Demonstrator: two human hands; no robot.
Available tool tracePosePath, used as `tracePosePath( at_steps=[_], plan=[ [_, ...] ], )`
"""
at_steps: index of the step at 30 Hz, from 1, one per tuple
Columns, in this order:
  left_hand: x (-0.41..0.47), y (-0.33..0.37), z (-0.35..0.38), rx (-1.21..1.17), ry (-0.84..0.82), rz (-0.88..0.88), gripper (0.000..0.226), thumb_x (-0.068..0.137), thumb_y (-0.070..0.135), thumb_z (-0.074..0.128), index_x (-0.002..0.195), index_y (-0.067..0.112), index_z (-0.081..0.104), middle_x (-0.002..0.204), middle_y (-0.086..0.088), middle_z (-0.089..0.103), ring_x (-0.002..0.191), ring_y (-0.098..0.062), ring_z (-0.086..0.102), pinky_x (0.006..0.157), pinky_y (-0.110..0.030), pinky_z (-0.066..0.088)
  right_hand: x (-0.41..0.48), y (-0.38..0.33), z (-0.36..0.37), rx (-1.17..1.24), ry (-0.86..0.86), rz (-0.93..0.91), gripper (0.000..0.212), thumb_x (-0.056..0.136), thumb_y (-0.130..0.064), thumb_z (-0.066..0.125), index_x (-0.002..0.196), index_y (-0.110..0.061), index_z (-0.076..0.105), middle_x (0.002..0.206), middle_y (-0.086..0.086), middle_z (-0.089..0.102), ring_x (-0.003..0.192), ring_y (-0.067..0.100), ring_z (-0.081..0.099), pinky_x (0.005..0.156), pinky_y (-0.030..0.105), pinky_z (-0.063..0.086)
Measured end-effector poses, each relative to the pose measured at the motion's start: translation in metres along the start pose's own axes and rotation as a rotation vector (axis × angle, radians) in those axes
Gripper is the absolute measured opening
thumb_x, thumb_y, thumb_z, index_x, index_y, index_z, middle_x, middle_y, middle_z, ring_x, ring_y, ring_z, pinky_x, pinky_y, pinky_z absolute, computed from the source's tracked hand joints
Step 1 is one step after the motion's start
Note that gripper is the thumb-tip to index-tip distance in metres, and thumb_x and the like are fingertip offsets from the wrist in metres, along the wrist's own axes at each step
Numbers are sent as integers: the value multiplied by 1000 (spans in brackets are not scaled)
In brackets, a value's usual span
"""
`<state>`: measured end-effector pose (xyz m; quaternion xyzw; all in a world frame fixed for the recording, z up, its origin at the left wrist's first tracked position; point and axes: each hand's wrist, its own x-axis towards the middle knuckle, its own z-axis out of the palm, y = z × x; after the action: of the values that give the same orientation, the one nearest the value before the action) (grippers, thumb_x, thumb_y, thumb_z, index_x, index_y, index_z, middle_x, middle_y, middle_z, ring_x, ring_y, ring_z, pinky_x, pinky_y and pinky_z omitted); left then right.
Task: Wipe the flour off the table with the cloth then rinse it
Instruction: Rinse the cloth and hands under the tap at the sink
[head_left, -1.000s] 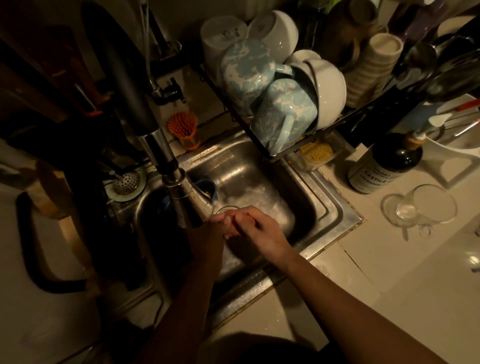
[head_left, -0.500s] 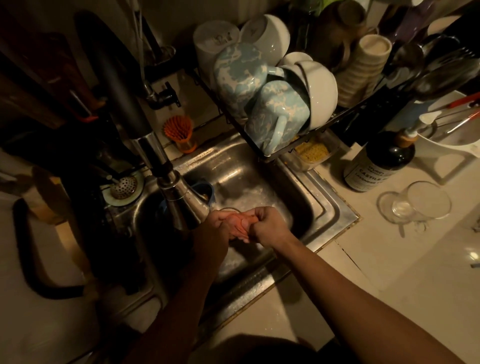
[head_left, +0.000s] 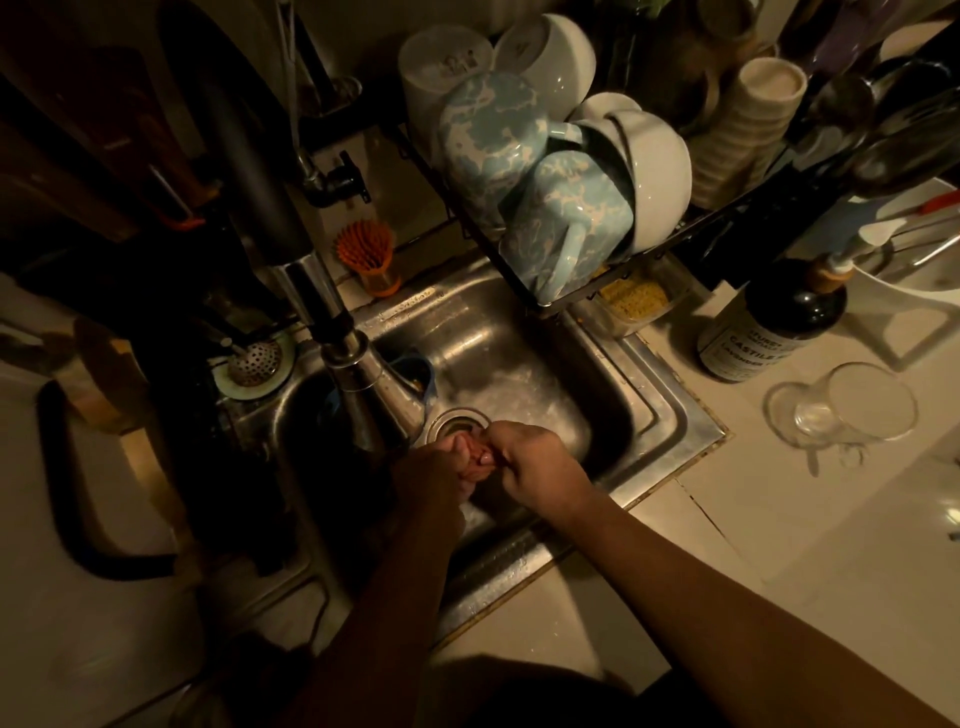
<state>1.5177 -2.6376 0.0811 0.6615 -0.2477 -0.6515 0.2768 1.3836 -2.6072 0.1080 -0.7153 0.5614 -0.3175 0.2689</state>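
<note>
Dim kitchen, pale tiled desk (head_left: 779, 519), and a steel sink (head_left: 670, 410) cut into it at centre frame. Its near rim runs on a diagonal right under both forearms. Open basin floor shows to the upper right of the hands, but the chrome spray faucet (head_left: 363, 384) hangs close on the left and crowds that side. A dish rack (head_left: 727, 210) loaded with mugs (head_left: 566, 223) overhangs the sink's far corner. At right, a dark bottle (head_left: 769, 332) and a clear glass (head_left: 852, 410) sit on the desk, well apart from the hands. Down in the basin, just below the drain (head_left: 457, 421), the left grip (head_left: 431, 478) is curled round the pinkish cloth (head_left: 475, 467). The right grip (head_left: 540, 467) pinches its other end, knuckles nearly touching. The cloth is bunched between them, mostly hidden.
</note>
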Motion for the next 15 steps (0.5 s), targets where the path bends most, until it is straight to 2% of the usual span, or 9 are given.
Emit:
tracePosePath(
  at_steps=[2,4,5,7,9,11,12,14,15],
  plan=[
    [-3,3,1,-44,37,-5,24,104,11,43,90,4,61,72,-11,55,60,-18,49,55,-26,42,2,1,2,66,2,112,28,85,-10,52,105,-9,72,93,7,75,85,13,61,75,11,40],
    [-6,6,0,-137,82,25,18,102,12,48,90,7,61,71,-9,52,52,-12,49,43,-18,41,3,-4,7,213,70,304,23,92,-11,65,114,-13,72,102,-6,73,95,-1,60,85,13,46],
    [-12,10,0,-184,103,42,14,100,10,50,92,10,61,72,-7,55,53,-10,52,45,-17,44,4,-8,11,277,128,397,25,93,-12,68,118,-15,71,104,-11,70,98,-6,58,87,14,47],
    [-22,15,1,-206,120,104,11,98,8,53,93,13,61,79,-7,65,67,-13,61,62,-23,53,2,-15,18,349,243,506,34,94,-15,68,128,-18,64,109,-13,66,101,-6,58,90,12,45],
    [-31,16,6,-173,109,198,12,93,11,58,89,11,70,93,-20,71,82,-24,69,78,-35,55,2,-20,21,419,235,557,49,97,-24,64,143,-19,49,117,-9,65,107,3,61,96,17,45],
    [-38,16,4,-182,16,219,18,87,16,59,96,9,74,100,-19,73,92,-27,72,84,-40,56,3,-21,17,480,107,552,69,97,-33,63,155,-19,28,121,-10,63,112,8,61,100,22,45],
    [-41,15,1,-208,-103,203,21,90,14,55,101,8,73,96,-13,75,89,-23,73,81,-36,57,4,-19,13,499,41,524,76,97,-34,63,157,-19,19,122,-11,61,113,8,61,101,23,45],
    [-46,16,-13,-160,-348,234,28,96,10,47,101,11,74,83,-1,74,76,-13,71,72,-26,57,4,-9,2,502,-43,476,84,94,-41,63,157,-18,13,128,-4,57,117,13,60,104,29,46],
    [-49,18,-20,-35,-356,317,26,93,9,50,99,12,75,85,-2,74,77,-12,71,74,-27,58,4,-4,-3,492,-55,468,86,90,-46,62,156,-17,15,131,2,56,118,17,60,105,34,47]
  ],
)
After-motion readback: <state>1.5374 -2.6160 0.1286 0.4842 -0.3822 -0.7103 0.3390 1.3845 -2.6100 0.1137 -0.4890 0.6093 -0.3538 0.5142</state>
